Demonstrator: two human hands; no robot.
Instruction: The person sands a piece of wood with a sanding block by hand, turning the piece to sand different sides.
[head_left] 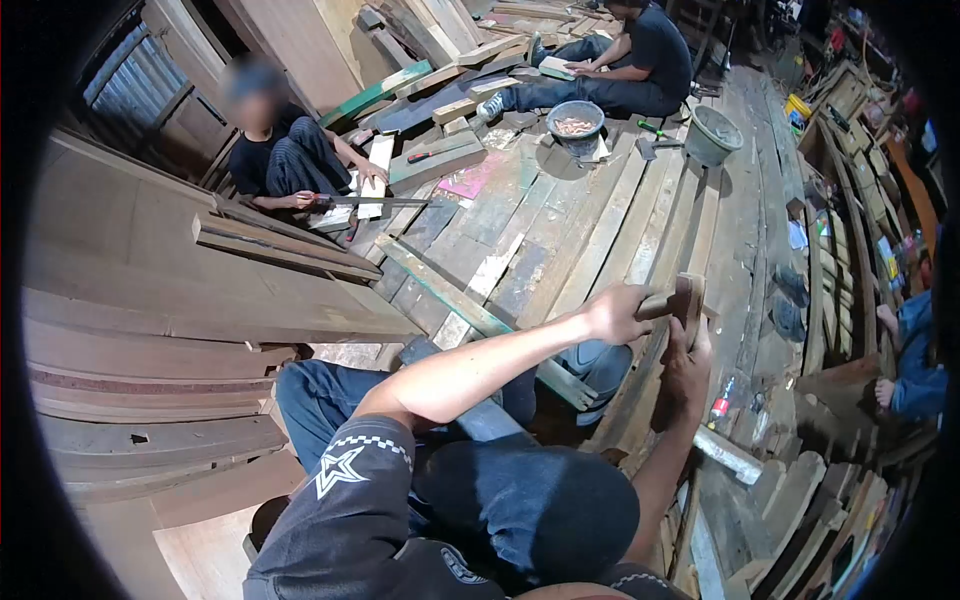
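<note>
In front of my knees, my left hand (614, 315) is closed around a short wooden handle-like piece (655, 306). Its far end meets an upright wooden block (690, 296). My right hand (686, 365) grips that block from below, thumb against its face. Whether the two wooden parts are one joined piece I cannot tell. Part of the block is hidden behind my right fingers. My bent knee (530, 500) lies below my forearms.
A seated person (285, 150) on the left holds a handsaw (385, 201) at a board; another person (640, 60) sits at the back with a wood piece. Buckets (713, 135) stand on the plank floor (560, 240). Lumber (430, 95) is piled behind; a red-handled tool (722, 398) lies right.
</note>
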